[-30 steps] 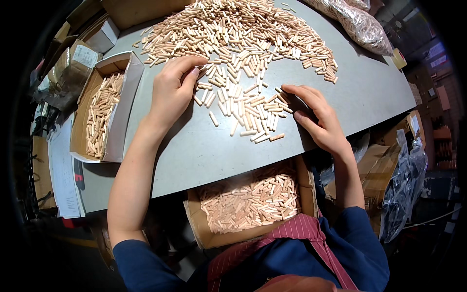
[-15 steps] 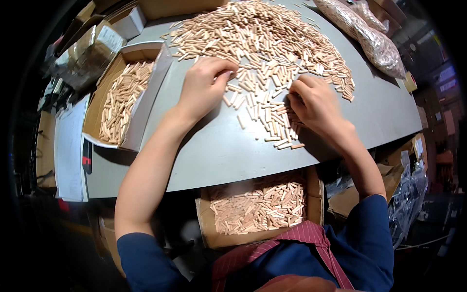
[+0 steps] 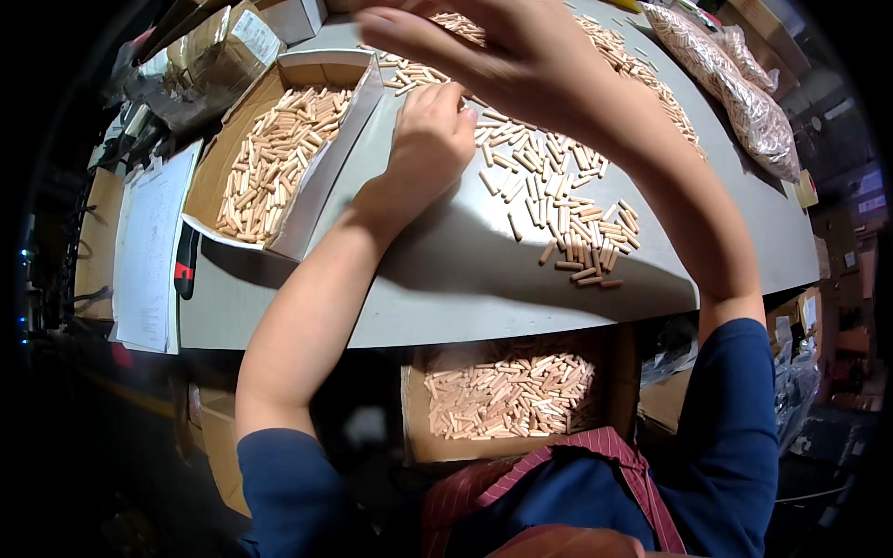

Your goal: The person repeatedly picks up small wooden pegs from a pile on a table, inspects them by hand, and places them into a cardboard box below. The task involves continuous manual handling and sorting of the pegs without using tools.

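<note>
Short wooden dowel pins [image 3: 572,200] lie loose across the grey table, with a larger heap behind them partly hidden by my right arm. My left hand [image 3: 433,130] rests at the left edge of the loose pins, its fingers curled together; what they hold, if anything, is hidden. High over the heap, my right hand [image 3: 493,46] is raised and smeared by motion. A finger of it points left, the other fingers run past the top edge, and no held thing can be made out.
An open cardboard box [image 3: 321,177] of dowel pins stands at left. Another box [image 3: 521,451] of pins sits below the table's front edge. Clear bags [image 3: 735,102] of pins lie at far right. Papers [image 3: 153,251] and a red-and-black tool [image 3: 185,270] are at the left edge.
My right hand has lifted off the loose pins and swung up and left over the heap. My left hand stays near the pins, fingers still curled. The whole view has shifted slightly.
</note>
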A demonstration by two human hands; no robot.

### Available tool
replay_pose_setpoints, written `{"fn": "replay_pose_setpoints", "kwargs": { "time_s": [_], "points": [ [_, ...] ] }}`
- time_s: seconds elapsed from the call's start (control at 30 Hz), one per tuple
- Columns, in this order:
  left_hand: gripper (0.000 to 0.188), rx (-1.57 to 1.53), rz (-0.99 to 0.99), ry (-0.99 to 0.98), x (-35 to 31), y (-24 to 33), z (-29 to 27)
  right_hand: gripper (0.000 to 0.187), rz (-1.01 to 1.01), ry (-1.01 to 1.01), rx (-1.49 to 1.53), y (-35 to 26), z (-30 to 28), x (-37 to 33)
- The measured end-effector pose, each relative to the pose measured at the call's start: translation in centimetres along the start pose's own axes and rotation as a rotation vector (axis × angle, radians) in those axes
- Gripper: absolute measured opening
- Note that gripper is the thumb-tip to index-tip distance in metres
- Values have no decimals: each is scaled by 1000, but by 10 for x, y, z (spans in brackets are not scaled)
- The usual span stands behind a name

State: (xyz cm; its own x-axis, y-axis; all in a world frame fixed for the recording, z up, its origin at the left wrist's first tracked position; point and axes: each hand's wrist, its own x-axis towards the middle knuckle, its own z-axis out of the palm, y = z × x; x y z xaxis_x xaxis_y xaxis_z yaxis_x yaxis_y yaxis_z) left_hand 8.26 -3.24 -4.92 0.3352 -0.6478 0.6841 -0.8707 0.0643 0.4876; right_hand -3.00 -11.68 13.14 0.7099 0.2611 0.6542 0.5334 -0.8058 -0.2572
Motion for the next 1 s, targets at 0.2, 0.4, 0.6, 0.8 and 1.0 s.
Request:
{"fn": "replay_pose_setpoints", "kwargs": {
  "time_s": [0.2,0.4,0.6,0.8,1.0],
  "points": [
    [59,162,-50,-318,1,23,0,46,530,51,25,0,-26,-155],
    [81,337,10,-467,-9,44,-3,61,1057,249,276,-32,-44,-262],
    [81,335,105,-496,-16,51,-1,65,902,99,343,-65,-32,-279],
    [85,276,121,-548,-18,58,-5,73,965,225,736,-86,-25,-276],
    [85,230,138,-520,-17,58,-3,69,986,600,779,-82,-31,-278]
  ]
}}
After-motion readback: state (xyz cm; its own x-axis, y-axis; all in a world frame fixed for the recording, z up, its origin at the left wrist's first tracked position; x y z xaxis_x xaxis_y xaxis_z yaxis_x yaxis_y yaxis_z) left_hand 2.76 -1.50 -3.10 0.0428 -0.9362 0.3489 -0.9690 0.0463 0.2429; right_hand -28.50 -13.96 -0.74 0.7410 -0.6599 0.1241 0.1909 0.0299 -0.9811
